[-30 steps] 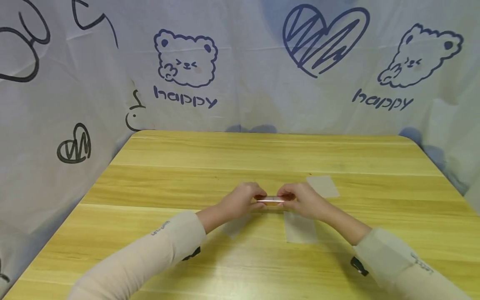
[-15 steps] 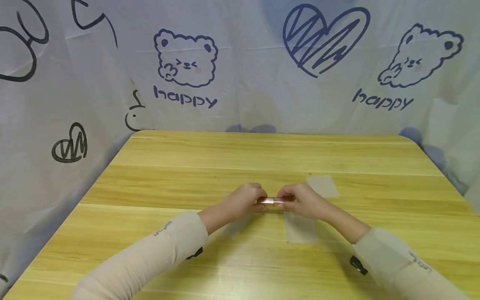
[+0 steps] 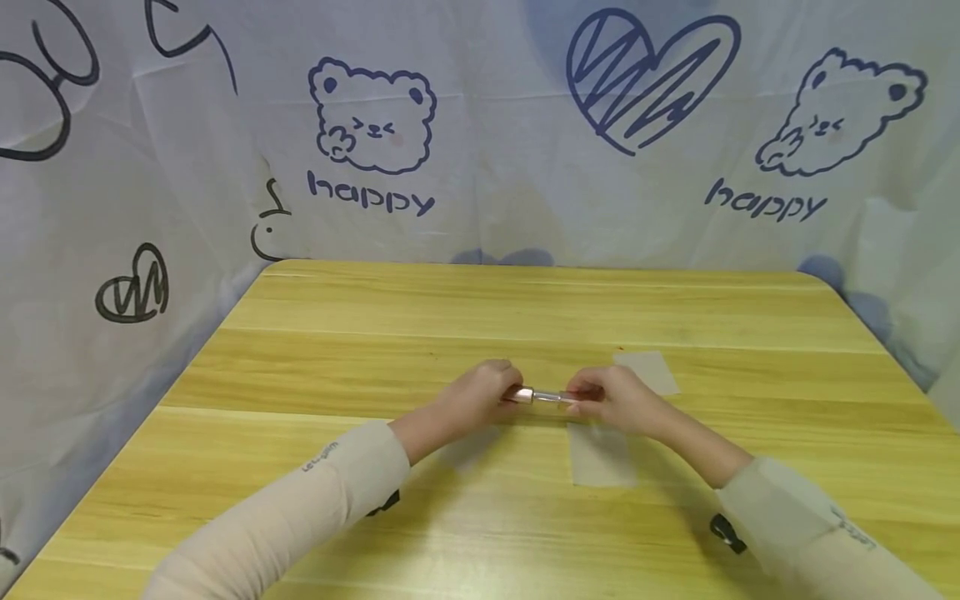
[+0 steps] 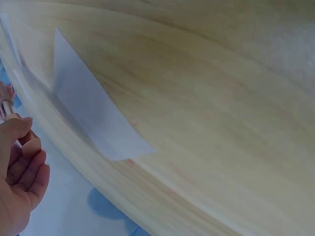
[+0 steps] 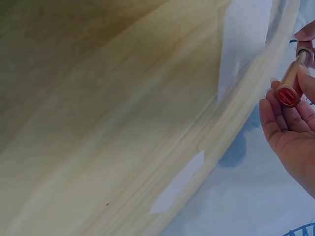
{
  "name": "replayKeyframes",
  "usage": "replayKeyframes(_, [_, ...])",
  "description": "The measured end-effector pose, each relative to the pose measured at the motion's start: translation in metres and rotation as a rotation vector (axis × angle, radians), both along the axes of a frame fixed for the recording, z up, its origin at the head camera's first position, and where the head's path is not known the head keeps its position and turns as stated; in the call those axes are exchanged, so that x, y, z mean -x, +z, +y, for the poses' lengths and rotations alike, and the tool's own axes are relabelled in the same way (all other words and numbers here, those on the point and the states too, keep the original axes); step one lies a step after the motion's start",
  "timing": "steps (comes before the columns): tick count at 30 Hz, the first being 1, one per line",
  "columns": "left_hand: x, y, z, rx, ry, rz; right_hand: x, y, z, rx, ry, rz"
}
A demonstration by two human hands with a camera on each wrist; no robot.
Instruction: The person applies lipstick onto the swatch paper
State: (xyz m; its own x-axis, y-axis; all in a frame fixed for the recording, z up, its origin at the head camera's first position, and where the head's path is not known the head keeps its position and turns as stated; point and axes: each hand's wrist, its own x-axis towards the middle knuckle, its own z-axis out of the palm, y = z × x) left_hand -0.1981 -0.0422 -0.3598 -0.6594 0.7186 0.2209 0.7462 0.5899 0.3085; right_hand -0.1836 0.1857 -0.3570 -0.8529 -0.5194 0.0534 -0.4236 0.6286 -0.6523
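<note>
The left hand [image 3: 478, 400] and right hand [image 3: 622, 402] pinch opposite ends of the tube [image 3: 543, 397], lying nine-to-three o'clock between them.

Wood-grain table [image 3: 420, 308], its far corners rounded
On it lie a far paper [image 3: 649, 373] at right, a near paper [image 3: 602, 463], and a left paper [image 3: 469, 453], partly hidden.

the left arm [image 3: 288, 512] extends from the near left, the right arm [image 3: 813, 525] from the near right, both slanting inward. bare wrists [image 3: 412, 437] lead to the left hand [image 3: 480, 396] and right hand [image 3: 621, 400], near each other but apart, thumbs and fingers curled in a pinch.
</note>
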Motion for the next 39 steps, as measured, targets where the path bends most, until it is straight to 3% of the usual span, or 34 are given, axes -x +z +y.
replayKeyframes(8, [0.017,-0.007,-0.006,-0.160,0.118,-0.238,0.000,-0.005,0.008,0.111,-0.107,-0.050])
replayKeyframes(16, [0.040,-0.012,-0.010,-0.376,0.243,-0.421,-0.005,-0.005,0.008,0.336,-0.246,-0.094])
replayKeyframes(19, [0.047,-0.014,-0.009,-0.421,0.272,-0.437,-0.006,-0.004,0.007,0.399,-0.294,-0.098])
replayKeyframes(25, [0.058,-0.019,-0.006,-0.424,0.312,-0.444,-0.007,-0.003,0.005,0.458,-0.340,-0.130])
replayKeyframes(30, [0.063,-0.022,-0.005,-0.393,0.325,-0.426,-0.009,-0.003,0.005,0.480,-0.351,-0.153])
replayKeyframes(39, [0.067,-0.025,-0.005,-0.347,0.375,-0.480,-0.013,-0.004,0.002,0.481,-0.329,-0.147])
